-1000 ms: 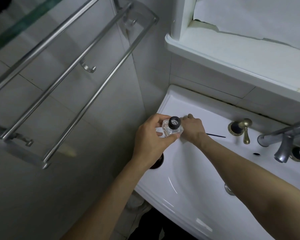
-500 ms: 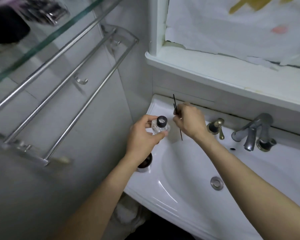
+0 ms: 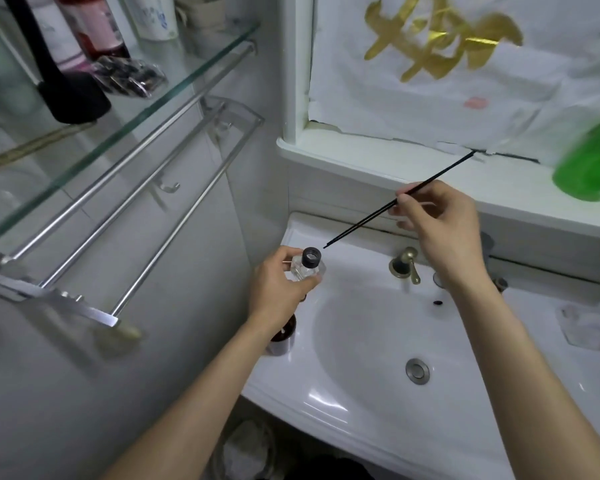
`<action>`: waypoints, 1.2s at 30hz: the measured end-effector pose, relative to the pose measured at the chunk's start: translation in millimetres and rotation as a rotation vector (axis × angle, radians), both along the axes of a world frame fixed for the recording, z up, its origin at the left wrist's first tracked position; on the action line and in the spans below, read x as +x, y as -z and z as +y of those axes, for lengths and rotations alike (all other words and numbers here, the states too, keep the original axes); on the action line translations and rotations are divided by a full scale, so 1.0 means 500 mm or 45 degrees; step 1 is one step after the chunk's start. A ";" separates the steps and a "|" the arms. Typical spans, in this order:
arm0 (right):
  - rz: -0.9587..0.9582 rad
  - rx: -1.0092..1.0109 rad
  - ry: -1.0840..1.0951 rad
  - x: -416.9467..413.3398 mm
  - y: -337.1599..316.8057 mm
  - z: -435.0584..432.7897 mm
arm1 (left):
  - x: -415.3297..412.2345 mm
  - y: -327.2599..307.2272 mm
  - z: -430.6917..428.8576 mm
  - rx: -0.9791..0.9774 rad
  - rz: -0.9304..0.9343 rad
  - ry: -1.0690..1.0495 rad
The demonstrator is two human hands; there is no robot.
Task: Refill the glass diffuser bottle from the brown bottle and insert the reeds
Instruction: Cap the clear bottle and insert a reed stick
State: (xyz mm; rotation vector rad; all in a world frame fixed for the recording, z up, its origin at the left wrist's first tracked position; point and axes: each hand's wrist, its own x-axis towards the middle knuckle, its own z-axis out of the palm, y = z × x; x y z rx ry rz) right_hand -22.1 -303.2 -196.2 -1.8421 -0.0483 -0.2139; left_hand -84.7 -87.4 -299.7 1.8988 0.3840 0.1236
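The glass diffuser bottle [image 3: 307,269] is gripped by the left hand [image 3: 280,289] above the sink [image 3: 329,403] rim. Black reeds [image 3: 388,206] are pinched by the right hand [image 3: 439,226], tips just beside the bottle's neck.

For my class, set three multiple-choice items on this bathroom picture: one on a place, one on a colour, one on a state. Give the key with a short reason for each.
1. Where is the brown bottle?
A. on the sink rim beneath the left wrist
B. on the glass shelf
C. in the basin

2. What colour is the diffuser bottle's collar?
A. gold
B. black
C. green

3. Where are the reeds?
A. inside the bottle
B. lying on the ledge
C. pinched in the right hand, tips just short of the neck

Key: 1 A, it stands on the sink edge under the left hand. 2 B, the ring is dark. 3 C, the tips hang beside the opening.
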 end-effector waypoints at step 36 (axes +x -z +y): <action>-0.134 0.023 -0.160 -0.072 -0.090 -0.046 | 0.015 -0.024 -0.046 0.100 -0.001 0.044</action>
